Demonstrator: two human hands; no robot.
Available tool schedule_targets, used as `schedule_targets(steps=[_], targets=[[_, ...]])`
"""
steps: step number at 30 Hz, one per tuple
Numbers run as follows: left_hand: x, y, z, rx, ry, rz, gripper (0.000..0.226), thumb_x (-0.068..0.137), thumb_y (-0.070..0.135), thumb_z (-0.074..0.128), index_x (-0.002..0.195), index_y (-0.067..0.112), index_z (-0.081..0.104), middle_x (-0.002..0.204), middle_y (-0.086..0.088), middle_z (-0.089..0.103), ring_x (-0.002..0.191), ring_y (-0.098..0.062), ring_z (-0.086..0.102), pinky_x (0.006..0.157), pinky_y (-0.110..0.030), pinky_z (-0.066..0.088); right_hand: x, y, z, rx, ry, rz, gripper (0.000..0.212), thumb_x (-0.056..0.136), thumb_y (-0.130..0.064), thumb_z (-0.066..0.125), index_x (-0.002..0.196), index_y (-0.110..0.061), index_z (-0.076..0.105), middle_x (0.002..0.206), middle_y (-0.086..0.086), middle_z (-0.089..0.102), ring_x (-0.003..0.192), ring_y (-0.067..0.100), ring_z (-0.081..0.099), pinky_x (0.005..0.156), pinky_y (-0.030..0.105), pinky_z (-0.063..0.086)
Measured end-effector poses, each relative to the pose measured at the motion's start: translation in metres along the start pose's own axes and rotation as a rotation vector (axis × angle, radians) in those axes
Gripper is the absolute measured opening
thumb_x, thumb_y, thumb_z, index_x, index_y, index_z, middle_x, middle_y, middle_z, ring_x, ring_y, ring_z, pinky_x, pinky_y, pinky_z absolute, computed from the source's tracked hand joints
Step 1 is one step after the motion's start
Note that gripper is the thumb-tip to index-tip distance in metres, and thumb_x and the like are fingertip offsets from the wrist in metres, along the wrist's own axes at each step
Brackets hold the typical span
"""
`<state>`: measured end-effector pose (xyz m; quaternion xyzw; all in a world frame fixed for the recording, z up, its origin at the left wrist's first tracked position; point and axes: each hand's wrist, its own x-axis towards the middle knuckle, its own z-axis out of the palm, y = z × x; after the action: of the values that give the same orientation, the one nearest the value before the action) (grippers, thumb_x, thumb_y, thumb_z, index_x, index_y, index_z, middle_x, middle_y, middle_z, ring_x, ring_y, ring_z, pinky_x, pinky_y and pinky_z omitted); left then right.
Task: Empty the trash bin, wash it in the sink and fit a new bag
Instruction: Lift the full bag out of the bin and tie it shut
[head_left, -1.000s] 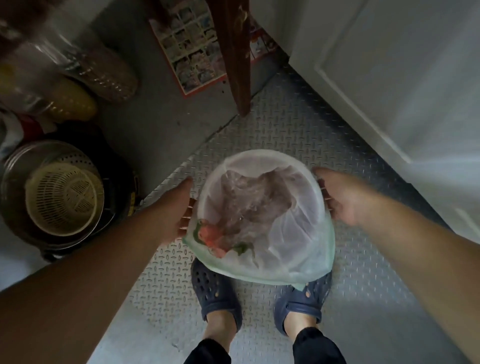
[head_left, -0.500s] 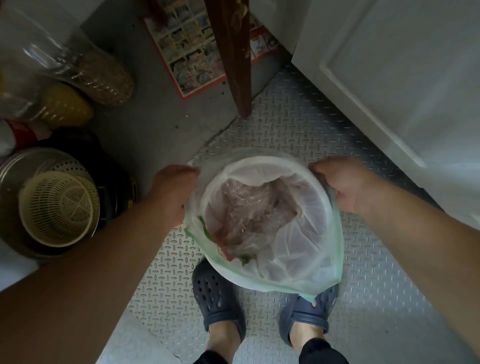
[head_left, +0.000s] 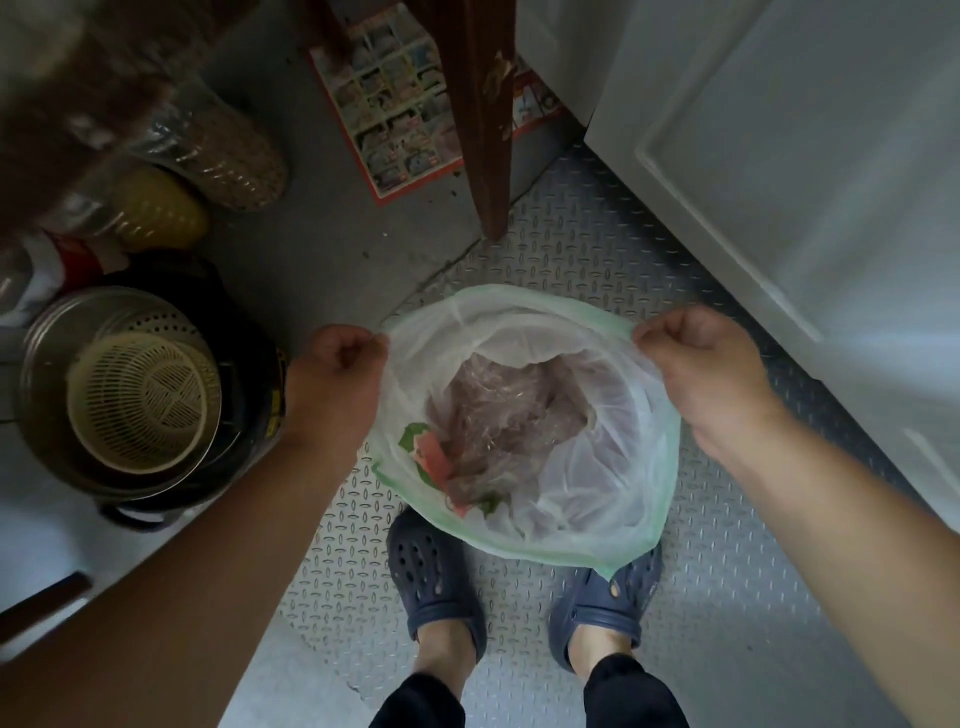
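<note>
- Above the metal floor plate (head_left: 701, 597), between my two hands, I am holding the trash bag (head_left: 597, 499) open by its rim.
- My left hand (head_left: 332, 384) is pinching the left edge, fingers (head_left: 358, 345) curled shut on the plastic.
- My right hand (head_left: 711, 379) is pinching the right edge likewise.
- Crumpled waste (head_left: 498, 415) is lying inside; the bag is hanging just ahead of my shoes (head_left: 436, 577).

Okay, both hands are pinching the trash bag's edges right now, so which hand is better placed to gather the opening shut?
Roughly even. The left hand and right hand each pinch opposite edges of the trash bag; either could sweep across to the other.
</note>
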<state>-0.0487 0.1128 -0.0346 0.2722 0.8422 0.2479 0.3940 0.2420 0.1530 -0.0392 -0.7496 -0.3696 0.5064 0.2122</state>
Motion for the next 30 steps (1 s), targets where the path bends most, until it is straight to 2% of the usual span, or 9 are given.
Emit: schedule_targets(steps=[3, 8, 10, 13, 15, 18, 23, 27, 30], targets=[[-0.010, -0.002, -0.013, -0.028, -0.044, -0.024, 0.011, 0.087, 0.026, 0.072, 0.078, 0.024, 0.065, 0.077, 0.000, 0.067, 0.073, -0.016, 0.062, 0.076, -0.037, 0.056, -0.012, -0.001, -0.009, 0.078, -0.003, -0.010, 0.017, 0.085, -0.010, 0.069, 0.074, -0.023, 0.068, 0.066, -0.014, 0.071, 0.059, 0.003, 0.063, 0.059, 0.027, 0.052], [-0.031, -0.012, -0.025, -0.047, -0.126, -0.050, 0.008, 0.085, 0.031, 0.075, 0.086, 0.028, 0.068, 0.088, 0.004, 0.072, 0.081, -0.012, 0.068, 0.072, -0.032, 0.056, -0.025, -0.002, -0.022, 0.144, -0.035, 0.106, 0.013, 0.088, -0.018, 0.066, 0.077, -0.020, 0.073, 0.086, -0.013, 0.074, 0.079, 0.006, 0.068, 0.075, 0.027, 0.051], [-0.038, -0.020, -0.025, 0.037, -0.135, -0.076, 0.027, 0.082, 0.043, 0.075, 0.104, 0.031, 0.067, 0.102, 0.010, 0.071, 0.092, -0.010, 0.067, 0.074, -0.027, 0.052, -0.024, 0.000, -0.030, 0.248, -0.022, 0.230, 0.015, 0.093, -0.023, 0.060, 0.086, -0.017, 0.072, 0.097, -0.006, 0.076, 0.088, 0.013, 0.072, 0.078, 0.028, 0.055], [-0.050, -0.037, -0.024, 0.152, -0.144, -0.230, 0.075, 0.072, 0.065, 0.073, 0.132, 0.023, 0.055, 0.125, 0.005, 0.063, 0.108, -0.017, 0.062, 0.091, -0.038, 0.052, -0.025, 0.008, -0.041, 0.288, -0.007, 0.348, 0.031, 0.097, -0.039, 0.054, 0.102, -0.012, 0.068, 0.097, 0.004, 0.076, 0.093, 0.021, 0.073, 0.080, 0.032, 0.057], [-0.061, -0.047, -0.023, 0.096, -0.213, -0.377, 0.080, 0.066, 0.075, 0.068, 0.126, 0.023, 0.061, 0.120, 0.001, 0.068, 0.105, -0.022, 0.066, 0.091, -0.044, 0.056, -0.027, 0.014, -0.045, 0.222, -0.004, 0.337, 0.032, 0.094, -0.042, 0.058, 0.103, -0.013, 0.068, 0.102, 0.009, 0.074, 0.097, 0.025, 0.071, 0.088, 0.038, 0.056], [-0.079, -0.056, -0.022, -0.091, -0.234, -0.491, 0.044, 0.077, 0.066, 0.068, 0.092, 0.025, 0.073, 0.086, 0.004, 0.078, 0.085, -0.018, 0.075, 0.073, -0.037, 0.061, -0.032, 0.021, -0.045, 0.029, -0.052, 0.223, 0.028, 0.086, -0.042, 0.070, 0.101, -0.018, 0.069, 0.101, 0.004, 0.073, 0.096, 0.022, 0.070, 0.086, 0.037, 0.056], [-0.095, -0.063, -0.016, -0.035, -0.164, -0.403, 0.018, 0.087, 0.035, 0.073, 0.081, 0.018, 0.073, 0.082, 0.001, 0.078, 0.076, -0.013, 0.075, 0.066, -0.032, 0.061, -0.036, 0.027, -0.037, -0.389, -0.014, -0.048, 0.021, 0.084, -0.043, 0.073, 0.094, -0.025, 0.065, 0.083, -0.016, 0.063, 0.076, 0.002, 0.060, 0.068, 0.023, 0.047], [-0.098, -0.058, -0.016, 0.039, -0.132, -0.351, 0.022, 0.090, 0.031, 0.069, 0.074, 0.015, 0.073, 0.076, 0.001, 0.076, 0.069, -0.015, 0.074, 0.074, -0.041, 0.063, -0.033, 0.021, -0.030, -0.455, 0.029, -0.126, 0.020, 0.091, -0.034, 0.063, 0.077, -0.022, 0.069, 0.071, -0.004, 0.068, 0.068, 0.019, 0.065, 0.068, 0.032, 0.052], [-0.103, -0.056, -0.021, 0.027, -0.117, -0.333, 0.023, 0.092, 0.033, 0.066, 0.076, 0.019, 0.073, 0.072, 0.003, 0.075, 0.067, -0.014, 0.074, 0.070, -0.035, 0.063, -0.037, 0.015, -0.030, -0.476, 0.057, -0.160, 0.027, 0.091, -0.032, 0.062, 0.066, -0.023, 0.063, 0.059, -0.007, 0.061, 0.055, 0.015, 0.056, 0.055, 0.024, 0.041]])
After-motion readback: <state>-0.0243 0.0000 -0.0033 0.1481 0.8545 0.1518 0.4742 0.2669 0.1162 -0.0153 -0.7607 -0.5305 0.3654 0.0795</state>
